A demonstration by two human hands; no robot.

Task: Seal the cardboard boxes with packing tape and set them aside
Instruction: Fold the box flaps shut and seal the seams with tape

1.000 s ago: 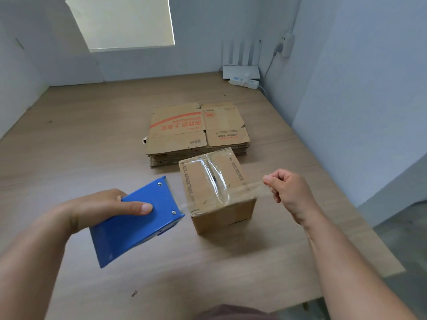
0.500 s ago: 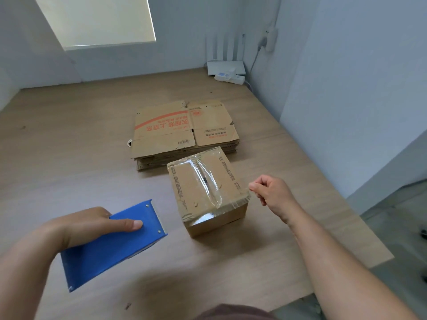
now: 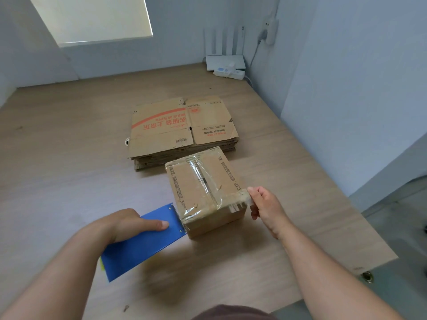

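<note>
A small brown cardboard box with printed sides stands closed on the pale wood-grain counter, and every other place here is told from it. Clear packing tape runs glossy along the box's top seam, and a second strip crosses its near top edge. At the box's near left corner lies the toothed end of a flat blue tape dispenser, touching the cardboard. The left grip is closed round this dispenser, with the thumb laid straight along its upper face. At the box's near right upper corner, the right grip has its fingers curled and pinches the tape's end against the cardboard. Just behind the box, almost touching its far edge, sits a stack of flattened brown cardboard boxes with red lettering. Well behind the box, in the far corner by the wall, stand a white router with upright antennas and a white power strip.
</note>
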